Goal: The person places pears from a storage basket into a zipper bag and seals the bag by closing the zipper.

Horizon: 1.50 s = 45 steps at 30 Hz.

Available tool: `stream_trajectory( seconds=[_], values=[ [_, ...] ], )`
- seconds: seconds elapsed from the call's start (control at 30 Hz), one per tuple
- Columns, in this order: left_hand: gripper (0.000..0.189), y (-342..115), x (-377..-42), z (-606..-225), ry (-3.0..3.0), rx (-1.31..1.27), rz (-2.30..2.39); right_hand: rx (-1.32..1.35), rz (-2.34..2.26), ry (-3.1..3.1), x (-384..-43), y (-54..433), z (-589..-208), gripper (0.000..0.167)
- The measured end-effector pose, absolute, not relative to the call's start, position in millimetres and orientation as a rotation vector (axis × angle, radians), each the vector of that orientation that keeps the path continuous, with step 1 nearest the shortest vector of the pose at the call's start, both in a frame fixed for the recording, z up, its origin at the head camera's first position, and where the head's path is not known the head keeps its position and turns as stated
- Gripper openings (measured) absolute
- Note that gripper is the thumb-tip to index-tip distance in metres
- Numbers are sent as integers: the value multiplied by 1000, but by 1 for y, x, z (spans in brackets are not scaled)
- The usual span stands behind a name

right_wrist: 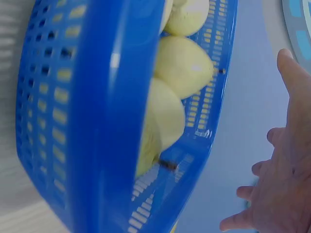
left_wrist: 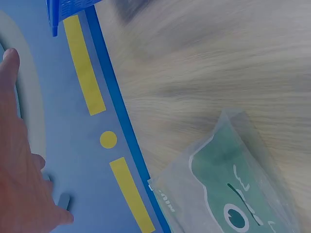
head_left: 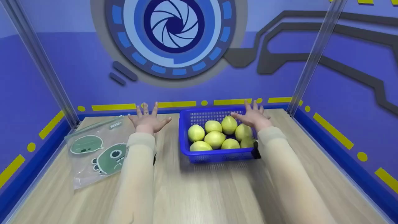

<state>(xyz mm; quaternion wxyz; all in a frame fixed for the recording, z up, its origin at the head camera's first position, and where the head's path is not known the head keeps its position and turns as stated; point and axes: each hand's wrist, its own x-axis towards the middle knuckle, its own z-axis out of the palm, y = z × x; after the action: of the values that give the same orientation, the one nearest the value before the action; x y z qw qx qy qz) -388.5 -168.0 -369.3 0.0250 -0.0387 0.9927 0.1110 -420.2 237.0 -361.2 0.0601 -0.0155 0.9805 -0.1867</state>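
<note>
Sitting lengthwise left to right on the wood-grain table point(head_left: 202, 196), the blue basket point(head_left: 217, 157) holds pears point(head_left: 214, 139); left hand point(head_left: 148, 121) and right hand point(head_left: 253, 117) hang near, fingers spread apart, blue walls point(head_left: 273, 87) behind.

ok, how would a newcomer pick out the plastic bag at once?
Start from the wood-grain tabletop and its blue basket of yellow-green fruit. Go left of the basket, past the left hand: the plastic bag lies there, partly hidden by the left sleeve in the head view. Unlike the basket, it is clear and printed with green cartoons.
</note>
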Motion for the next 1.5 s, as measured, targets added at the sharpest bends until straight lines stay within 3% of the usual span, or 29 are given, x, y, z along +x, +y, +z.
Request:
stream_trajectory(
  seconds=[0.3,0.8,1.07,1.3,1.5],
  values=[
    [101,-157,-391,-377,2962,-105,619,-6,-673,2903,-422,285,-368,106],
    [100,-125,-392,-406,2269,-68,1583,72,-1220,2443,-410,330,-395,96],
    [77,-108,-393,-432,1898,-15,1910,44,-1662,2019,-401,345,-424,74],
    [60,-108,-387,-448,1834,-175,1992,101,-2035,1674,-393,347,-443,32],
    [57,-110,-386,-454,1769,-167,2046,145,-2113,1656,-390,347,-452,34]
  ],
)
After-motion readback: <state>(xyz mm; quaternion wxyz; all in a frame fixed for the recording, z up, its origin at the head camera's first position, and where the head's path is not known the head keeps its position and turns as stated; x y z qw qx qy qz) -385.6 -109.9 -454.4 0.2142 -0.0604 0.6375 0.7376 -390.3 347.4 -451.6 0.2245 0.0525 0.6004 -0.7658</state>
